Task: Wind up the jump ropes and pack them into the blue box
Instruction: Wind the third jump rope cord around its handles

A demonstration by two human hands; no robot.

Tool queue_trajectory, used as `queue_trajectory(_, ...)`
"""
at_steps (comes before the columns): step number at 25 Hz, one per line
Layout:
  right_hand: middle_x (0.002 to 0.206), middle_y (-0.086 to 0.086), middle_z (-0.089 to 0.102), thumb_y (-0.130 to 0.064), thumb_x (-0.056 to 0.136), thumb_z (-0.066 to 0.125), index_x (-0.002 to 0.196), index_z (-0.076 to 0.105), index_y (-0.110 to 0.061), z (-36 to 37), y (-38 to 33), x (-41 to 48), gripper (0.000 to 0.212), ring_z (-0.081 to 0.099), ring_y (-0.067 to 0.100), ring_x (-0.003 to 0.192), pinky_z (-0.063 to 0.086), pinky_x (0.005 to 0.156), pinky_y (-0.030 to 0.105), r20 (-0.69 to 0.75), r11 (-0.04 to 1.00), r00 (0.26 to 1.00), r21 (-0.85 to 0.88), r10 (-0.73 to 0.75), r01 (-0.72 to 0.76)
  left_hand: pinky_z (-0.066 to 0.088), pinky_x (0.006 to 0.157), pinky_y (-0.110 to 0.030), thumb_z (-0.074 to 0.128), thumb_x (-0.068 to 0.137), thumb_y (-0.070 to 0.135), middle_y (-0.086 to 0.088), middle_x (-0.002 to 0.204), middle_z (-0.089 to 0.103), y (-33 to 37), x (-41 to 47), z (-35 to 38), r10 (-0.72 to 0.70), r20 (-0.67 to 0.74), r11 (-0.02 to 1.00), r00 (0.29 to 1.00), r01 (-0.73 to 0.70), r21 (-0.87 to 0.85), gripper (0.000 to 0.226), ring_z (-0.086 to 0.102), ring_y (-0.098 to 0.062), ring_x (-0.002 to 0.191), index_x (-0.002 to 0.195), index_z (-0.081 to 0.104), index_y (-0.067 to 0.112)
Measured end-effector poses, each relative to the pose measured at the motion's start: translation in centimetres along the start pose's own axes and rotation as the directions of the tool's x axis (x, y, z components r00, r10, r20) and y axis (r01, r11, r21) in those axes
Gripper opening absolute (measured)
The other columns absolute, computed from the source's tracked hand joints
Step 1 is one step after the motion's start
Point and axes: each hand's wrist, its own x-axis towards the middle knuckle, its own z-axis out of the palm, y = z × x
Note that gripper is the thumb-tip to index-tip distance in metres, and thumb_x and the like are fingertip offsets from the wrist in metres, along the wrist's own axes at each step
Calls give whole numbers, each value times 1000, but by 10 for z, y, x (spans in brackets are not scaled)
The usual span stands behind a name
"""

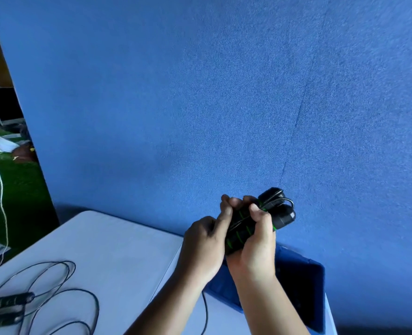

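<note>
Where the bench (103,250) is nearest, loose rope (6,301): one, black cord sprawled in loops, two black handles, near left.
Blue box (222,290): one, open, near right.
Hands: left hand (202,247) and right hand (255,252) both clamped round the wound rope (241,228), above the box.
Wound rope: one, black handles ringed green, cord wrapped round.
</note>
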Motion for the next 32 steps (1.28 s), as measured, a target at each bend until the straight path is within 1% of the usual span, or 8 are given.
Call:
queue_trajectory(8, 100, 15, 74, -20, 88, 49, 90, 68, -16, -11, 3, 1, 19, 66, 30, 114, 46, 97, 44, 3, 1000, 1000, 18, 6, -6, 48, 67, -44, 41, 104, 50, -11, 74, 66, 3, -3, 6, 68, -17, 995, 998, -67, 68, 39, 63, -30, 77, 72, 54, 31)
queue_trajectory(13, 126, 12, 69, -36, 80, 64, 109, 70, -17, -21, 8, 5, 35, 59, 28, 126, 40, 113, 49, 31, 999, 999, -45, -12, 13, 44, 63, -43, 49, 100, 52, -2, 56, 53, 4, 1, 2, 49, -94, 999, 994, -50, -2, 55, 52, -25, 63, 66, 54, 10)
queue_trajectory(15, 122, 0, 71, -61, 73, 75, 121, 66, -36, -33, 15, 3, 54, 62, 8, 119, 37, 114, 32, 106, 990, 994, -140, 22, -7, 36, 60, -39, 52, 99, 51, -5, 51, 46, 6, 6, -3, 77, -104, 997, 992, -76, 13, 56, 48, -28, 62, 57, 45, 13)
queue_trajectory(17, 95, -17, 72, -84, 78, 49, 105, 54, -67, -37, 28, -7, 32, 50, -31, 92, 29, 91, -3, 184, 933, 949, -305, 256, -192, 29, 58, -37, 53, 100, 48, -13, 61, 47, 10, 13, -8, 131, -137, 991, 982, -126, 46, 60, 47, -32, 68, 53, 36, 16)
queue_trajectory(18, 82, -18, 70, -71, 91, 44, 99, 54, -67, -51, 37, -15, 14, 45, -37, 80, 30, 81, -5, 169, 847, 902, -445, 396, -289, 27, 59, -37, 53, 101, 47, -13, 64, 46, 12, 17, -11, 156, -144, 987, 977, -148, 66, 61, 45, -34, 67, 52, 33, 16)
queue_trajectory(20, 66, -19, 70, -25, 106, 48, 99, 70, -36, -72, 57, -36, 26, 60, -20, 66, 45, 75, 5, 195, 746, 789, -513, 583, -424, 25, 59, -39, 51, 102, 47, -12, 54, 33, 19, 22, -18, 194, -130, 979, 972, -183, 91, 61, 36, -31, 61, 54, 29, 17)
queue_trajectory(23, 50, -3, 52, -51, 77, 80, 76, 69, -11, -106, 49, -44, 41, 47, 9, 42, 40, 48, 22, 275, 632, 698, -705, 662, -322, 24, 59, -41, 48, 102, 50, 1, 52, 26, 16, 30, -33, 210, -134, 974, 969, -195, 113, 59, 30, -24, 59, 59, 26, 16)
queue_trajectory(32, 60, 5, 11, -45, 92, 57, 68, 51, -18, -123, -27, 22, 37, 14, 20, 52, 36, 51, 31, 137, 440, 723, -863, 678, -249, 30, 56, -38, 35, 91, 72, 5, 53, 32, -6, 14, -52, 308, -101, 937, 946, -284, 202, 57, 32, -15, 54, 62, 30, 23)
